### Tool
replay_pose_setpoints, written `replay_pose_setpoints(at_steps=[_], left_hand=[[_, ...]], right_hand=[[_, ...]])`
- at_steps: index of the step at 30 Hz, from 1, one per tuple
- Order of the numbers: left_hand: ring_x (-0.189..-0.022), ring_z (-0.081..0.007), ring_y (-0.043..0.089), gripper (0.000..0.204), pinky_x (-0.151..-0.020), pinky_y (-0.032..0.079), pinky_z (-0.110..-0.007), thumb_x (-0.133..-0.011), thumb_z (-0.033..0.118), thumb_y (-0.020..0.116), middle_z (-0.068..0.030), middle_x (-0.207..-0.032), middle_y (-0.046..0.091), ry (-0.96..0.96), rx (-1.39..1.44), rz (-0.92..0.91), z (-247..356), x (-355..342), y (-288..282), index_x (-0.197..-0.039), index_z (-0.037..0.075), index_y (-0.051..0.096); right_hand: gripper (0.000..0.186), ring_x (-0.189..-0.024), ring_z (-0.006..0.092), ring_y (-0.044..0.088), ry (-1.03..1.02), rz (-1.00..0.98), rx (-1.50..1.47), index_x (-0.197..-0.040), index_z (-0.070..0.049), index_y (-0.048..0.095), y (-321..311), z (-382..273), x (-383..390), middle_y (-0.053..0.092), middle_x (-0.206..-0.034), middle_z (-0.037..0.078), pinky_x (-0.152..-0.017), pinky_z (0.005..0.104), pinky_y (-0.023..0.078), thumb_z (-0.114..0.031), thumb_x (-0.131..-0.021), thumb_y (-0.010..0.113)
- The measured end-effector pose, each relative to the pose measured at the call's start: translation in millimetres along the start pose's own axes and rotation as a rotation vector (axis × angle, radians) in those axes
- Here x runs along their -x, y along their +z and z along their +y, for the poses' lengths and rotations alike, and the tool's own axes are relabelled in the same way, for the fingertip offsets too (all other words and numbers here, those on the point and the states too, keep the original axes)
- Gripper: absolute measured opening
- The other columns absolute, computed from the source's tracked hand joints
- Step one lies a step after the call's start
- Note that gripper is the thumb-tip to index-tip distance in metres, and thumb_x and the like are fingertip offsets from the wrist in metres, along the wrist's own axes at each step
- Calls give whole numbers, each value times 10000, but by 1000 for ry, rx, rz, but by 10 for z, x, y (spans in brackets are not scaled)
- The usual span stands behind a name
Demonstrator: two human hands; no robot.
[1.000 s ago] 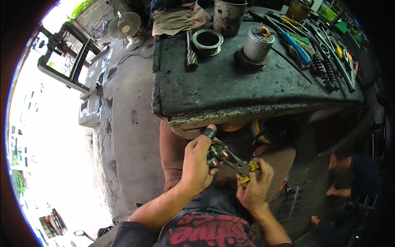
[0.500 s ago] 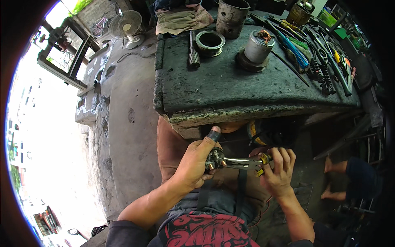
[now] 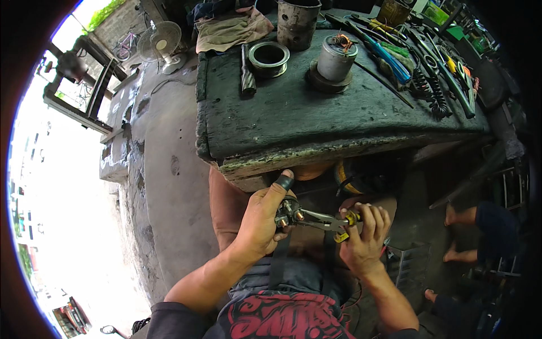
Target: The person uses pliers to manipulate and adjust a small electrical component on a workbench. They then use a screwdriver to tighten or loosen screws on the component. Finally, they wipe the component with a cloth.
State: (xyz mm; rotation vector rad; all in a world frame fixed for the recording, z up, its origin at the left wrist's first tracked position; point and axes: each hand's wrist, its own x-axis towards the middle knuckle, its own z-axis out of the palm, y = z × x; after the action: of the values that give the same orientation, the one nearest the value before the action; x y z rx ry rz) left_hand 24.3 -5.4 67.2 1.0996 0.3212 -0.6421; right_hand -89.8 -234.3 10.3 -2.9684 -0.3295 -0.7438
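Over my lap, just below the bench's front edge, my left hand [image 3: 258,221] is closed around a small dark round part with copper-coloured threaded studs [image 3: 288,211]. Dark tape wraps its raised thumb. In my right hand [image 3: 365,242] are long-nose pliers [image 3: 323,220] with yellow handles, the fingers wrapped round the grips. The pliers' jaws reach left to the part and meet it close to a stud. Whether the tips grip the stud or only touch it is too small to tell.
The dark workbench [image 3: 271,124] carries a metal ring [image 3: 269,60], a fluted tool [image 3: 247,72], a silver cylinder with copper wires [image 3: 337,61], a holed can [image 3: 297,25], cloths [image 3: 234,32] and several hand tools [image 3: 395,59]. A fan [image 3: 161,43] stands left. Another person's legs [image 3: 464,217] show at right.
The bench and its things have shifted left in the view. My right hand and the pliers have come left with the part, and the pliers now slant a little more. Another foot shows at lower right.
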Motion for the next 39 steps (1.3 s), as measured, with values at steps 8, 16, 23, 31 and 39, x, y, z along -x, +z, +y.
replay_pose_setpoints(at_steps=[8,16,23,31,39], left_hand=[[-414,-110,501,562,-311,268,-238,-1116,504,604,-70,-628,620,-87,-42,-35,38,38,-22,-813,33,646],[-441,-129,533,517,-333,305,-238,-1100,513,624,-83,-694,657,95,202,207,-236,-75,105,-859,55,629],[-452,-128,540,522,-331,296,-235,-1118,495,599,-91,-693,660,-16,81,49,-104,-123,-50,-853,47,637],[-433,-77,479,470,-359,250,-253,-1086,502,667,-16,-634,600,-157,-26,-76,-2,-57,-85,-879,82,638],[-420,-95,479,488,-342,270,-244,-1093,494,654,-43,-648,615,-87,37,75,-112,-60,-59,-875,57,638]], right_hand=[[294,-1255,356,550,-219,-71,55,-1133,-65,748,-169,405,-198,565,-1366,147,-1005,617,448,-101,-846,703],[468,-1259,477,510,292,-97,-376,-1088,-8,683,266,-635,257,510,-1399,244,-1056,619,412,-109,-654,827],[472,-1339,399,508,89,-50,-66,-1262,-60,713,113,-125,112,528,-1449,183,-1106,634,411,-92,-793,759],[298,-1295,338,542,-232,-42,59,-1090,-96,778,-127,431,-248,568,-1387,114,-1051,623,434,-136,-801,715],[389,-1212,442,552,-54,-139,-121,-1103,-12,719,111,58,101,558,-1353,236,-977,627,454,-95,-725,756]])
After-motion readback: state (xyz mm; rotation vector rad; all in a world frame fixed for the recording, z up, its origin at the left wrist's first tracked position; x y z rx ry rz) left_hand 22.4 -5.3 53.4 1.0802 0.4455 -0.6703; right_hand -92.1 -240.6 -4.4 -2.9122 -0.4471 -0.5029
